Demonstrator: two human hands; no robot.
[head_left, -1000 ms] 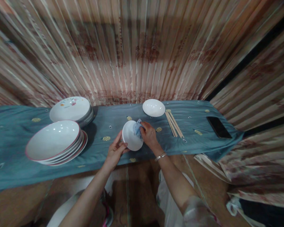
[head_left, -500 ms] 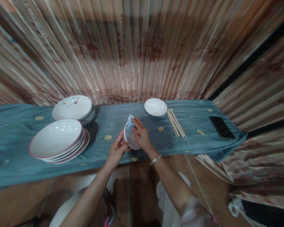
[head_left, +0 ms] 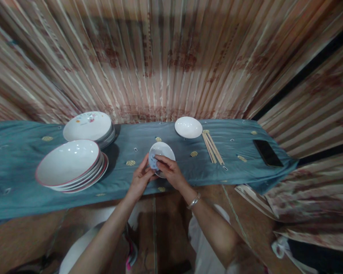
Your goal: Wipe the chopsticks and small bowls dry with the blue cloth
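Observation:
Between my hands, above the near part of the table, is a small white bowl with its inside turned up toward me. My left hand is closed on the bowl's left edge. In my right hand a light blue cloth is pinched and pressed against the inside of the bowl at its left. The right fingers cover part of the cloth and of the bowl. A second white bowl stands farther back on the table, just right of my hands.
Stacked bowls with red rims stand at the left, before a stack of flower-patterned plates. Several wooden chopsticks and a black phone lie on the blue tablecloth to the right. A pleated curtain hangs behind.
The cloth has moved from the bowl's far rim down to the left side of its inside. The bowl now faces up more, and my right hand has come lower with the cloth.

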